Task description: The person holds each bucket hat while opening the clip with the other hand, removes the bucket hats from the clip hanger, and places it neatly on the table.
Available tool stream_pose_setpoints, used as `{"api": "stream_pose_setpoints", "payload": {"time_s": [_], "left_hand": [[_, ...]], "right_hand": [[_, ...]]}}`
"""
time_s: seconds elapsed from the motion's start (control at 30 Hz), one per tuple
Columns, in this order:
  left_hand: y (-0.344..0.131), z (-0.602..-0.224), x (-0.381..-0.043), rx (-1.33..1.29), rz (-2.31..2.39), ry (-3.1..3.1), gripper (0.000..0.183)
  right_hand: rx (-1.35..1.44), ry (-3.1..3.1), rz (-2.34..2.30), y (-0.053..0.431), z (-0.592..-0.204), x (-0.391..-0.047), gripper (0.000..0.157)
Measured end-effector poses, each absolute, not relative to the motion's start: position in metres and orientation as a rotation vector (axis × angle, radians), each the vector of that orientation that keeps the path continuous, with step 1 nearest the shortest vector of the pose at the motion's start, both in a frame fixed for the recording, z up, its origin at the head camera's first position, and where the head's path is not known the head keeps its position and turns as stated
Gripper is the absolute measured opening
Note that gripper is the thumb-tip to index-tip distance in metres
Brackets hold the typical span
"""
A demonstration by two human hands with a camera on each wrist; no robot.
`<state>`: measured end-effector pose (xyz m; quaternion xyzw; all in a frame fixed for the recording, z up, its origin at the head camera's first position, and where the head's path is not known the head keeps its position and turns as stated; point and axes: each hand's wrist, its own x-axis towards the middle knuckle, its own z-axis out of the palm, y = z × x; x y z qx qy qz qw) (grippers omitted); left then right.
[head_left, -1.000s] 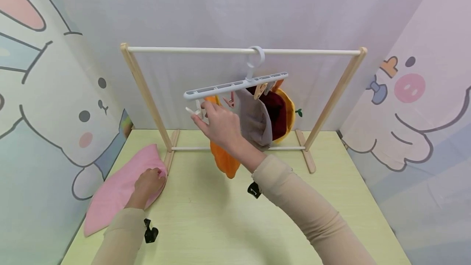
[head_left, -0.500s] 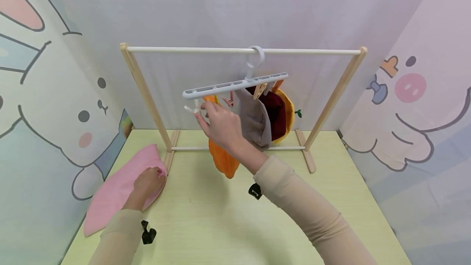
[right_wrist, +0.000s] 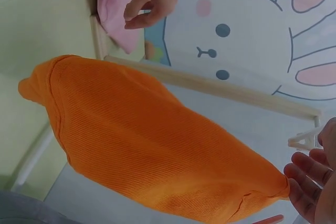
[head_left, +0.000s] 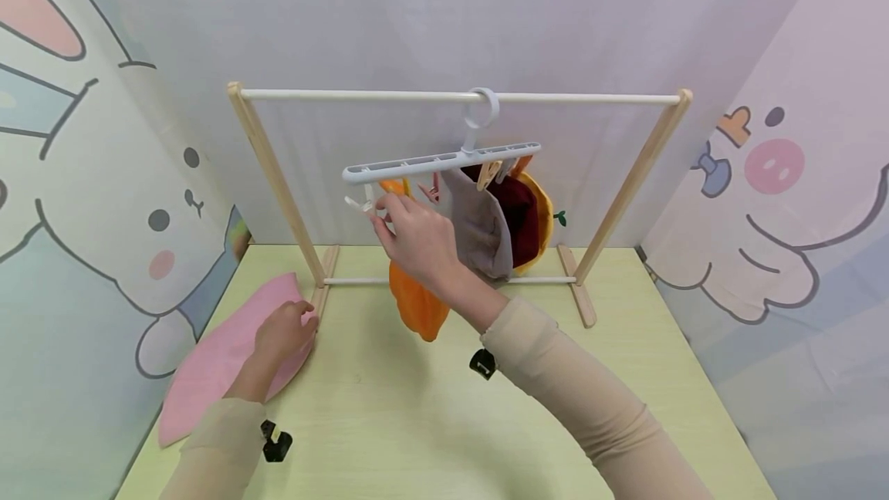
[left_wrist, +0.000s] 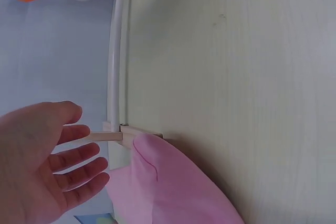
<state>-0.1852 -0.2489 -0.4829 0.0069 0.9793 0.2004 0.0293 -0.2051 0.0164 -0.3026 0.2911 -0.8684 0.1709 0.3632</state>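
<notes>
At frame centre, the right hand is beside the orange hat and white clip, finger pinch indeterminable; lower left, the left hand, fingers loosely spread, is over pink cloth

Table: between left wall panel and right wall panel; drape behind. Rack: standing on the table's far part; lower bar running between left foot and right foot. Hanger: hooked over top bar, just right of its middle. Under the hanger's right half: front cloth, leftmost; inner cloth, between; rear cloth, rightmost. Under its left half: near cloth, before the lower bar. End clip: below the hanger's left end. Right hand: before the near cloth's upper part, fingertips beside the end clip. Loose cloth: on the table, far left, its right end at the left foot. Left hand: over that end.
</notes>
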Motion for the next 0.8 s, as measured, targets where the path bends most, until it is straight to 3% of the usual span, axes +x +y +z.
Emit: {"api": "stream_pose_setpoints", "payload": {"time_s": [0.8], "left_hand": [[-0.196,-0.417,-0.170,0.478,0.816,3.348,0.025]], "right_hand": [[0.791,-2.219,0.523,0.030,-0.297,-0.207,0.013]]}}
